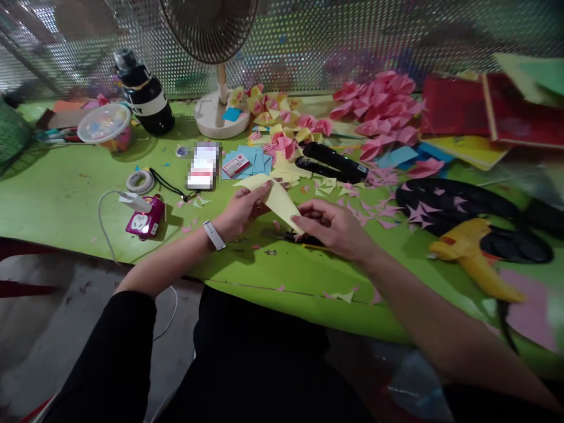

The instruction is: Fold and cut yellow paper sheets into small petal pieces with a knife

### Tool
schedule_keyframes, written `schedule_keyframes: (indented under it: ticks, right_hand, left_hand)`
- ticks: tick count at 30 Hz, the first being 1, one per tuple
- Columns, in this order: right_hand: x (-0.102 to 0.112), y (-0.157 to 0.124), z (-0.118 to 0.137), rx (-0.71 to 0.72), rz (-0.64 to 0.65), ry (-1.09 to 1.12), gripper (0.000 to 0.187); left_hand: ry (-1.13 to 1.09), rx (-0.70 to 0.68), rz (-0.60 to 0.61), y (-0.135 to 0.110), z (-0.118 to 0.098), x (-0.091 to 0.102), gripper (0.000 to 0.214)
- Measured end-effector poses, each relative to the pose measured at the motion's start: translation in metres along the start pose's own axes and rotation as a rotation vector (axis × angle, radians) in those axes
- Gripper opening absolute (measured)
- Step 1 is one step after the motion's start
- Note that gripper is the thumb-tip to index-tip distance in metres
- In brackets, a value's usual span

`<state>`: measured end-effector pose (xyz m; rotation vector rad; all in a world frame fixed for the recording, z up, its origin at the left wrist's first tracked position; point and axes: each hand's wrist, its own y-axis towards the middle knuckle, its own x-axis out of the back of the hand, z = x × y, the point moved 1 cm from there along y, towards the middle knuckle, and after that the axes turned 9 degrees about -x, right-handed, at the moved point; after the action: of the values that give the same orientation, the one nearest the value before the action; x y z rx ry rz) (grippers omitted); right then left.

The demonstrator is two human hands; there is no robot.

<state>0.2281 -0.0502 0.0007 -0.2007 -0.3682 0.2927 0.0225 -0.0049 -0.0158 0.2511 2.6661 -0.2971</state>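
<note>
A folded piece of pale yellow paper (282, 203) spans the gap between my two hands above the green table. My left hand (247, 207), with a white band at the wrist, pinches its left part between thumb and fingers. The lower right end is gripped by my right hand (332, 226), fingers curled. Under the paper lies a dark tool with slim blades (282, 235), partly hidden by my right hand. Just beyond my hands sit a black stapler (330, 163) and a small red-and-white box (235, 166) on blue paper squares (259, 160).
Pink folded paper flowers (381, 108) pile at the back, near a fan (220, 114). A yellow glue gun (473, 252) lies at right. Left stand a phone (203, 166), tape roll (140, 181), magenta power adapter (145, 220), lidded tub (106, 126) and black bottle (147, 100). Paper scraps litter the table.
</note>
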Motion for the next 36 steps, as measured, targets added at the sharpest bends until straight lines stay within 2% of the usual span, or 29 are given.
schedule_keyframes:
  ticks: [3,5,7,8,10,12,16,19,22,25,30,33,36]
  right_hand:
    - [0.011,0.004,-0.003,0.158,-0.158,-0.037,0.019]
    - [0.015,0.009,-0.006,0.286,-0.220,-0.171,0.034]
    - [0.013,0.013,-0.009,0.417,-0.185,-0.394,0.051]
    - [0.011,0.014,-0.010,0.478,-0.155,-0.499,0.054]
    - [0.005,0.013,-0.010,0.576,-0.094,-0.631,0.048]
    - [0.001,0.010,-0.008,0.612,-0.058,-0.672,0.037]
    - [-0.005,0.001,0.001,0.546,-0.062,-0.663,0.020]
    - [-0.009,-0.003,0.004,0.517,-0.153,-0.616,0.013]
    - [-0.011,-0.002,0.003,0.506,-0.279,-0.562,0.016]
    - [-0.012,0.001,-0.002,0.474,-0.329,-0.494,0.020]
    - [-0.014,0.002,-0.005,0.418,-0.358,-0.410,0.038]
    - [-0.014,0.004,-0.006,0.358,-0.385,-0.242,0.048]
    - [-0.012,0.007,-0.008,0.226,-0.352,-0.055,0.057]
  left_hand:
    - [-0.123,0.077,0.066,0.002,0.002,0.003,0.026]
    - [-0.141,0.113,0.076,0.001,0.004,0.006,0.024]
    - [-0.131,0.131,0.078,0.000,0.007,0.009,0.024]
    - [-0.125,0.137,0.090,-0.002,0.008,0.010,0.025]
    - [-0.119,0.150,0.136,-0.004,0.011,0.010,0.026]
    - [-0.110,0.160,0.177,-0.007,0.013,0.009,0.027]
    - [-0.069,0.080,0.141,-0.011,0.016,0.008,0.028]
    - [-0.013,0.073,0.210,-0.016,0.020,0.006,0.033]
    - [-0.027,0.136,0.314,-0.022,0.023,0.002,0.038]
    - [-0.062,0.173,0.380,-0.026,0.021,-0.001,0.055]
    - [0.104,0.042,0.451,-0.027,0.020,-0.003,0.054]
    - [0.120,-0.021,0.437,-0.026,0.024,-0.003,0.049]
    - [0.134,-0.045,0.413,-0.025,0.025,-0.003,0.045]
